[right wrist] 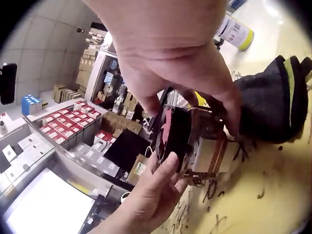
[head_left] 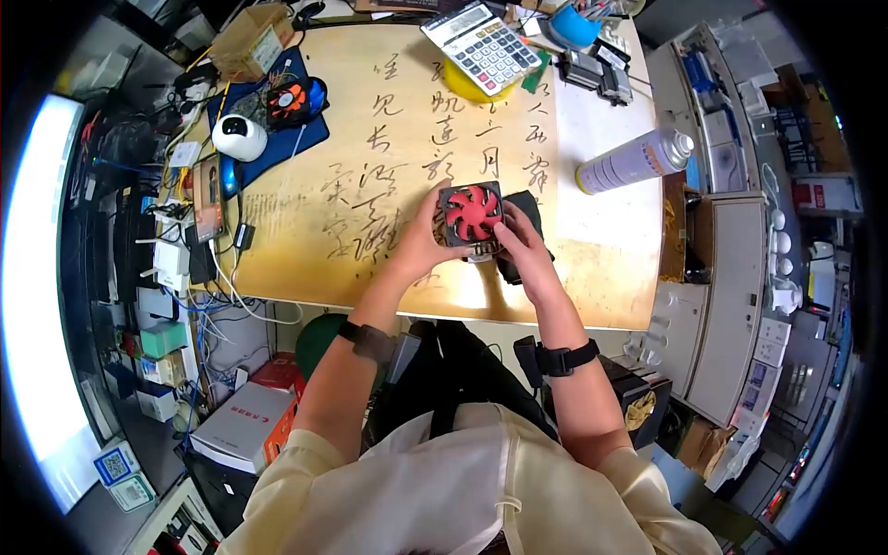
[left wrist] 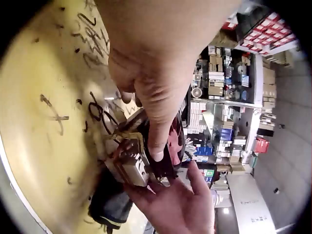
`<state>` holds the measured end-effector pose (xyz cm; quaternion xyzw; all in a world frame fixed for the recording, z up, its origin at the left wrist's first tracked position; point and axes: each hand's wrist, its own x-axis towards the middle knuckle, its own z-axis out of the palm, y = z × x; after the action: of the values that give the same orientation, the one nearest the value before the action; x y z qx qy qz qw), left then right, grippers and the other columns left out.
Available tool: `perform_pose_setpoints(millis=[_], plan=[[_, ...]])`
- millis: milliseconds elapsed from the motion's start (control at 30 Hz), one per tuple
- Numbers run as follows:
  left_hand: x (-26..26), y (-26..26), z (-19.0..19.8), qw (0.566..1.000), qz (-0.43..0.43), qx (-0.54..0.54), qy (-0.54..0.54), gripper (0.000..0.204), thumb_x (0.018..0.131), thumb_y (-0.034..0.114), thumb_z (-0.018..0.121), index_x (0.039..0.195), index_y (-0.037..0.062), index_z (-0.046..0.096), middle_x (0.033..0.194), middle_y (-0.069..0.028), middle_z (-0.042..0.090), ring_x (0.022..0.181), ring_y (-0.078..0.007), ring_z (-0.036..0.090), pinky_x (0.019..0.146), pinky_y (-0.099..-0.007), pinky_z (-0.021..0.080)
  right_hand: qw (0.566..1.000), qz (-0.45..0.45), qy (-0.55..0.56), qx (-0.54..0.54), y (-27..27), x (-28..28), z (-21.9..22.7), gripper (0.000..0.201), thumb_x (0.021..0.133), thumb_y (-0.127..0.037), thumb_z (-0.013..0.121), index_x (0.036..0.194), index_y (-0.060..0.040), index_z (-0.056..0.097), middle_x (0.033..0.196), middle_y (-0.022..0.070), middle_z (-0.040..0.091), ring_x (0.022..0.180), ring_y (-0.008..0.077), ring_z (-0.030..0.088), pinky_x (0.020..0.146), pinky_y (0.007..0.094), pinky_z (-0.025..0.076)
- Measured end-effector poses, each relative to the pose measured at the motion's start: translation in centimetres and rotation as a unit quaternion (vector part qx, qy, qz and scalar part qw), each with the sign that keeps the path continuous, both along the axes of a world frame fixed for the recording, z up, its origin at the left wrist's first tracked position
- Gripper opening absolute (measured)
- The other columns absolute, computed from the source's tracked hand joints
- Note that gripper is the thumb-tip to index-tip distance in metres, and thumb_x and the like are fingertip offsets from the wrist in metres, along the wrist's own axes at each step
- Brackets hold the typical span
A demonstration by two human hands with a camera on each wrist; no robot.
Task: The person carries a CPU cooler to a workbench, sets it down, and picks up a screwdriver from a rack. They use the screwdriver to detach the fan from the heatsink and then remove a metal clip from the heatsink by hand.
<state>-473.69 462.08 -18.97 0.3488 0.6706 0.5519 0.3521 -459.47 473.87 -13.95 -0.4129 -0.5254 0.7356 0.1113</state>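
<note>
Both hands hold a CPU cooler [head_left: 470, 220] with a red fan in a square black frame, the fan side facing up toward the head camera. My left hand [head_left: 421, 242] grips its left side. In the left wrist view the left thumb [left wrist: 157, 141] presses on the black frame. My right hand [head_left: 529, 257] grips the right side, fingers over the edge. Copper heat pipes [right wrist: 218, 158] and a pale fin block [left wrist: 139, 168] show beneath the fan. A black cloth bag or sleeve with a yellow-green edge [right wrist: 273, 100] lies on the table beside the right hand.
The wooden table [head_left: 601, 277] carries brush-written characters. A spray can [head_left: 636, 162] lies at right, a large calculator [head_left: 483, 51] at the back. At left are a white camera [head_left: 239, 139], another fan [head_left: 294, 97] on a blue mat, a phone [head_left: 208, 196] and tangled cables.
</note>
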Motion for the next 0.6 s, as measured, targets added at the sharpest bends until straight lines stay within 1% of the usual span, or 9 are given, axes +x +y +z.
perform_pose_setpoints(millis=[67,167,200,300,333,367,433,533,600], plan=[[-0.3,0.6,-1.1,0.999,0.017,0.010,0.026,0.103,0.055,0.007,0.086,0.141,0.0079,0.028,0.132,-0.0158,0.046,0.122,-0.0260,0.047,0.101,-0.0346,0.041,1.000,-0.005,-0.013,0.005,0.3,-0.2,-0.2,0.053,0.090,-0.021,0.061,0.134,0.0004,0.041,0.125,0.0118,0.053,0.114,0.0187,0.050,0.097,0.0299,0.039],[-1.2,0.8,-4.5,0.999,0.021,0.012,-0.039,0.102,0.056,0.008,0.086,0.140,0.0066,0.028,0.132,-0.0151,0.045,0.119,-0.0251,0.049,0.100,-0.0340,0.042,0.998,0.004,-0.017,0.061,0.8,0.5,-1.7,0.052,0.089,-0.019,0.062,0.134,-0.0001,0.042,0.124,0.0142,0.055,0.113,0.0209,0.052,0.097,0.0317,0.041],[-1.3,0.8,-3.7,0.998,0.024,0.010,-0.052,0.103,0.055,0.010,0.087,0.139,0.0049,0.029,0.133,-0.0148,0.044,0.117,-0.0253,0.051,0.098,-0.0336,0.043,0.988,0.004,-0.022,0.156,0.8,1.0,-3.0,0.048,0.088,-0.015,0.063,0.130,-0.0005,0.047,0.121,0.0165,0.057,0.109,0.0220,0.056,0.093,0.0316,0.044],[-1.2,0.4,-1.3,0.989,0.025,0.009,-0.145,0.104,0.055,0.013,0.088,0.139,0.0039,0.028,0.135,-0.0163,0.042,0.120,-0.0287,0.048,0.100,-0.0352,0.041,0.980,-0.021,-0.064,0.190,1.3,2.4,-3.0,0.044,0.086,-0.011,0.064,0.126,-0.0004,0.051,0.120,0.0169,0.058,0.106,0.0222,0.058,0.089,0.0303,0.047],[-1.4,0.3,-1.9,0.996,0.019,-0.002,-0.090,0.105,0.055,0.015,0.088,0.140,0.0041,0.027,0.135,-0.0171,0.041,0.121,-0.0300,0.046,0.101,-0.0361,0.040,0.975,-0.042,-0.056,0.209,1.4,2.7,-3.4,0.040,0.085,-0.008,0.063,0.123,0.0008,0.053,0.118,0.0154,0.058,0.103,0.0208,0.059,0.085,0.0296,0.049],[-1.7,0.1,-2.9,0.999,0.013,-0.014,-0.035,0.106,0.055,0.016,0.088,0.140,0.0043,0.027,0.136,-0.0179,0.041,0.123,-0.0313,0.044,0.102,-0.0371,0.038,0.971,-0.068,-0.063,0.221,1.3,3.1,-3.4,0.041,0.084,-0.009,0.065,0.122,0.0012,0.054,0.114,0.0180,0.059,0.104,0.0244,0.058,0.088,0.0333,0.048],[-2.1,0.1,-3.3,0.999,0.007,-0.042,0.022,0.108,0.054,0.019,0.088,0.141,0.0044,0.025,0.137,-0.0194,0.039,0.126,-0.0336,0.040,0.105,-0.0389,0.036,0.925,-0.001,-0.140,0.353,2.1,4.0,-3.6,0.060,0.076,-0.017,0.073,0.128,-0.0005,0.049,0.118,0.0238,0.055,0.112,0.0351,0.052,0.095,0.0415,0.042],[-1.9,0.0,-3.4,0.996,0.002,-0.076,0.043,0.113,0.051,0.023,0.090,0.141,0.0039,0.023,0.138,-0.0209,0.037,0.130,-0.0359,0.035,0.107,-0.0408,0.032,0.775,0.137,-0.234,0.571,1.7,4.4,-3.1,0.085,0.066,-0.027,0.080,0.137,-0.0051,0.039,0.129,0.0271,0.045,0.117,0.0445,0.042,0.099,0.0483,0.035],[-1.9,0.1,-3.1,0.994,-0.002,-0.074,0.078,0.119,0.048,0.026,0.091,0.142,0.0037,0.021,0.139,-0.0212,0.036,0.130,-0.0367,0.034,0.108,-0.0413,0.030,0.770,0.174,-0.253,0.560,1.0,4.3,-3.6,0.094,0.063,-0.031,0.081,0.140,-0.0078,0.033,0.134,0.0265,0.039,0.117,0.0457,0.041,0.098,0.0501,0.035]])
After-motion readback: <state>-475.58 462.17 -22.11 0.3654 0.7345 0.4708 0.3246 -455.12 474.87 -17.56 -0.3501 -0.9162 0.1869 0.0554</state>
